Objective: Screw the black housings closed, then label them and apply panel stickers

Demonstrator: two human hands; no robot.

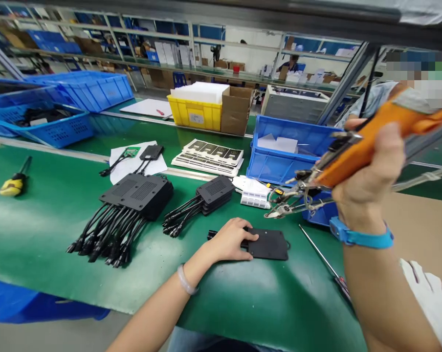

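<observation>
Your left hand (232, 239) lies flat, fingers spread, pressing on the flat black plastic cover plate (268, 244) that sits on the green bench mat (41, 220), at about 6 o'clock from the blue plastic bin (279, 168). Your right hand (367, 173) is closed around the orange-bodied powered screwdriver (375, 142), raised clear of the bench, its metal nose aiming down and left toward 8 o'clock.

By the look of it, you are at the fastening step: plate pinned, driver not yet on it. The next move calls for bringing the tip down square onto the plate while the left fingers stay out of its path.

At 9 o'clock from the plate lies a small stack of black boxes with cables (206, 200), and farther out a larger stack (133, 205). A thin metal rod (318, 254) lies at 3 o'clock, just beside the plate, under the driver's way down. A white glove (431, 298) sits at 4 o'clock.
</observation>
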